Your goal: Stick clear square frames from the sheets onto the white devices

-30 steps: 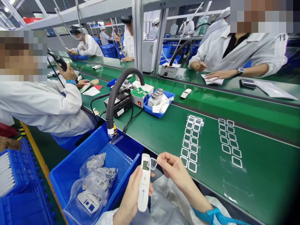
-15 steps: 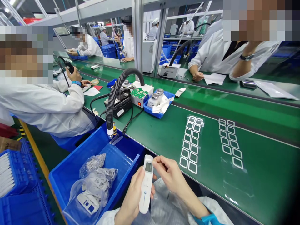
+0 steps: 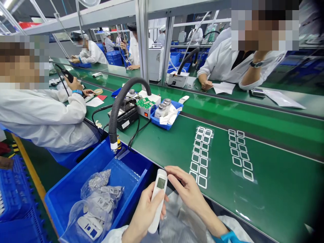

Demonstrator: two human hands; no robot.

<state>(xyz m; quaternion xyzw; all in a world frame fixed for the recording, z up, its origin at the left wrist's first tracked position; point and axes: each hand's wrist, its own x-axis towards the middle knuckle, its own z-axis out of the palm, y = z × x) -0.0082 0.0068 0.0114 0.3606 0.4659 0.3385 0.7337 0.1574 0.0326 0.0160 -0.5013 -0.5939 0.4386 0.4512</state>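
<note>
A white handheld infrared thermometer (image 3: 161,185) with a small grey display is held upright and slightly tilted in front of me. My left hand (image 3: 148,207) is wrapped round its body, the thumb lying across the front below the display. My right hand (image 3: 186,189) is beside the thermometer's head, fingers stretched out and thumb a little apart from the index finger. Its fingertips are at the head's right edge; whether they touch it I cannot tell. To the right, a clear sheet of white rectangular frames (image 3: 203,158) lies on the green bench, with a second sheet (image 3: 240,152) beyond.
A blue bin (image 3: 136,189) at my left holds bags of white plastic parts (image 3: 97,212). A black flexible hose (image 3: 113,114) arches over its far end. A blue tray (image 3: 164,126) holds metal-capped bottles. Co-workers sit at left and across the green belt (image 3: 215,113).
My left thumb has moved onto the thermometer's front, covering its lower markings. My right fingers have come off the display's edge, up toward the head, and loosened. The view has shifted slightly.
</note>
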